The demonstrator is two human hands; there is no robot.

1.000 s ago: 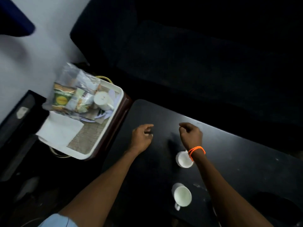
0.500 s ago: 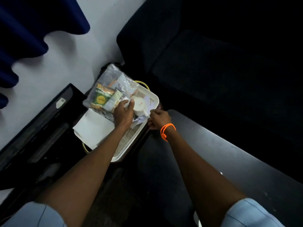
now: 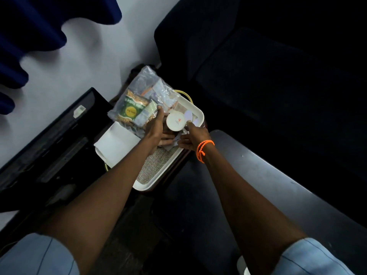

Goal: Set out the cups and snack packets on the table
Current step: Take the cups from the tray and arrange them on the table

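A white cup (image 3: 176, 121) is tipped so its round base faces me, above the far end of a white tray (image 3: 198, 113). My left hand (image 3: 155, 129) wraps it from the left, thumb up and fingers underneath. My right hand (image 3: 191, 136), with orange bands at the wrist, meets the cup from the right with the index fingertip on its edge; its other fingers curl over papers below, and what they grip is hidden. A clear bag of snack packets (image 3: 139, 100) leans at the tray's far left corner, just beside my left thumb.
The tray also holds a white napkin (image 3: 115, 143) and a woven mat (image 3: 156, 165), and sits left of the dark table (image 3: 268, 185). Part of another white cup (image 3: 241, 264) shows at the bottom edge. A dark sofa (image 3: 258, 76) stands beyond, a black case (image 3: 49, 145) to the left.
Both hands left the table and went left to the tray. My left hand closed around the cup and tipped it base-up; my right hand came against its right side.
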